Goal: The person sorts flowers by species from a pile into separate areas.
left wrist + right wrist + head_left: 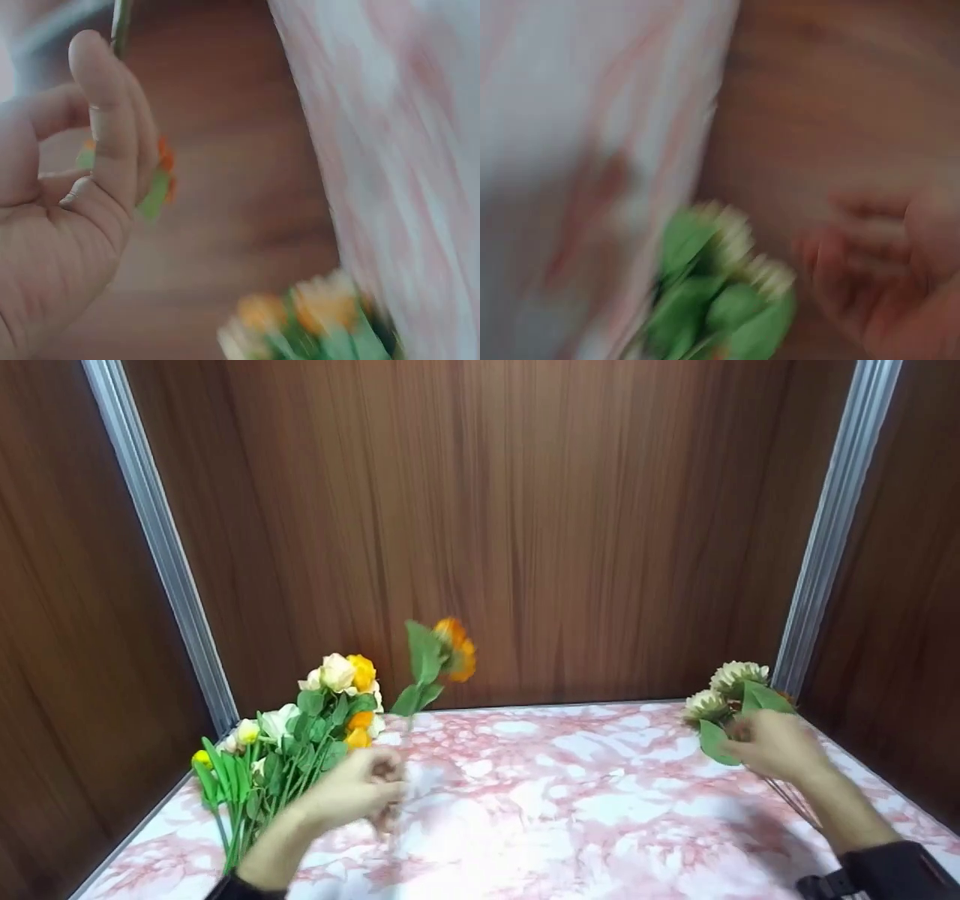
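To the left of the left hand's grip, a mixed bunch of flowers (319, 727) lies on the marbled tabletop (525, 817), its white, yellow and orange heads mostly pointing away from the person. The left hand (360, 784) pinches the stem (409, 725) of a single orange flower (459, 654), which stands above the grip. It should be light, its thin stem stiff but springy, its leaves (424, 658) soft and easily snagged; the bare stem below them looks the best place to hold. Well to the right of that grip, the right hand (776, 746) is blurred, fingers loosely bent, nothing visible between them. Near it lies a bunch of whitish flowers (739, 679), likely just as light and best taken by the gathered stems.
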`<move>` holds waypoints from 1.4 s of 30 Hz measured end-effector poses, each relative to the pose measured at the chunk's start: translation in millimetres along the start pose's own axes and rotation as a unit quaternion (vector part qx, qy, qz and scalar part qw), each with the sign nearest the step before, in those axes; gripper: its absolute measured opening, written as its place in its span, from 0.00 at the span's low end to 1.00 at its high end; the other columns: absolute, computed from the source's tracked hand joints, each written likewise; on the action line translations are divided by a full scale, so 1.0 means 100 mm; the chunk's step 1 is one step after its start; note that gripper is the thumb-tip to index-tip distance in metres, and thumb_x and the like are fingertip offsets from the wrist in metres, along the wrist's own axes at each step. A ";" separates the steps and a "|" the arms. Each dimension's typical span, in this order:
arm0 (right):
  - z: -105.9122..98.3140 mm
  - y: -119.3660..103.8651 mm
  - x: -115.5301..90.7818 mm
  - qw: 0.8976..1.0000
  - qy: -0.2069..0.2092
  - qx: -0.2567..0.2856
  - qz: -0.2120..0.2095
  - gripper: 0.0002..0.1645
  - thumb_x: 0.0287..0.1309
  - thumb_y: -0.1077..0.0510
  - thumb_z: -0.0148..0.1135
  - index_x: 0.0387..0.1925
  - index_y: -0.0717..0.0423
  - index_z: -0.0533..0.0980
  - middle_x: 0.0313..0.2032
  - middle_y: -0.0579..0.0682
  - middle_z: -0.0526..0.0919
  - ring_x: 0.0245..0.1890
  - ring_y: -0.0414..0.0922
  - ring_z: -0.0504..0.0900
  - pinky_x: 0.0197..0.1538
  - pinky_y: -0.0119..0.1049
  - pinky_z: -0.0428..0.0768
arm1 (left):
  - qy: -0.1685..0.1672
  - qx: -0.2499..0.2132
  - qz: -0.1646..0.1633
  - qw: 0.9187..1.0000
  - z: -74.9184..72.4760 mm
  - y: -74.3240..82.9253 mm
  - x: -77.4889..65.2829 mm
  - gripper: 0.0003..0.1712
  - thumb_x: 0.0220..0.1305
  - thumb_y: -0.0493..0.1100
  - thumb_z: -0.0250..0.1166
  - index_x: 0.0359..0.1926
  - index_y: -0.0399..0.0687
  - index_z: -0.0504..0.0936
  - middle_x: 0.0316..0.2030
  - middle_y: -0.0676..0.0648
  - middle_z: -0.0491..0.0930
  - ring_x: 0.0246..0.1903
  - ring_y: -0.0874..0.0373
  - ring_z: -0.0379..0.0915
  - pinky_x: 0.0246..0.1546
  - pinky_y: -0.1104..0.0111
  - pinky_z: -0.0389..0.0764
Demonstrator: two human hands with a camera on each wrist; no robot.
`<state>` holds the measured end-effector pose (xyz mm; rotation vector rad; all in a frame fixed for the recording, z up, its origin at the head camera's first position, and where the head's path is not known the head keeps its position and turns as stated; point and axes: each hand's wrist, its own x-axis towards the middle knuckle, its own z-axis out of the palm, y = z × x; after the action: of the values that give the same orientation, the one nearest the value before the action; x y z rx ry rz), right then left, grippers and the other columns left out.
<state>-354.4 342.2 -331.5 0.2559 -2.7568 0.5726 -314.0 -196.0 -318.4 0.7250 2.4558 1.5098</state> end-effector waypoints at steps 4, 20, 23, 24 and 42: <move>0.15 -0.85 -0.17 0.982 -0.067 0.142 -0.102 0.14 0.58 0.50 0.60 0.40 0.54 0.80 0.31 0.52 0.84 0.19 0.40 0.78 0.22 0.35 0.80 | -0.027 -0.096 0.046 0.994 0.51 0.27 -0.02 0.12 0.60 0.39 0.61 0.39 0.33 0.71 0.35 0.40 0.75 0.22 0.52 0.78 0.25 0.56 0.83; 0.73 -2.17 -0.95 0.873 -0.204 0.274 -0.348 0.08 0.47 0.67 0.59 0.16 0.59 0.77 0.12 0.54 0.77 0.18 0.17 0.61 0.18 0.13 0.66 | -0.089 -0.212 0.114 0.967 1.31 0.43 -0.06 0.19 0.59 0.32 0.60 0.41 0.16 0.66 0.27 0.52 0.74 0.24 0.68 0.77 0.25 0.79 0.79; 0.74 -2.19 -0.97 0.884 -0.184 0.250 -0.350 0.09 0.44 0.67 0.59 0.13 0.58 0.75 0.09 0.51 0.73 0.17 0.17 0.57 0.16 0.12 0.61 | -0.091 -0.210 0.114 0.967 1.32 0.42 -0.06 0.19 0.59 0.32 0.60 0.41 0.16 0.66 0.27 0.52 0.74 0.24 0.68 0.77 0.25 0.79 0.79; 0.75 -2.19 -0.97 0.886 -0.177 0.247 -0.351 0.09 0.43 0.68 0.59 0.13 0.58 0.74 0.09 0.51 0.72 0.16 0.17 0.56 0.16 0.12 0.61 | -0.089 -0.206 0.115 0.968 1.32 0.42 -0.06 0.18 0.59 0.33 0.60 0.41 0.16 0.67 0.27 0.52 0.74 0.24 0.68 0.77 0.26 0.79 0.79; 0.20 -1.24 -0.28 0.965 -0.022 0.259 -0.024 0.16 0.62 0.51 0.54 0.32 0.61 0.79 0.20 0.54 0.79 0.15 0.43 0.76 0.16 0.35 0.77 | 0.085 0.317 0.056 0.943 0.52 0.31 -0.07 0.10 0.57 0.48 0.63 0.38 0.50 0.77 0.35 0.52 0.79 0.36 0.58 0.75 0.39 0.66 0.79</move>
<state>-304.0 224.6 -314.0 0.4533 -2.5820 1.2836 -278.1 -146.9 -316.7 0.8688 3.1156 0.8086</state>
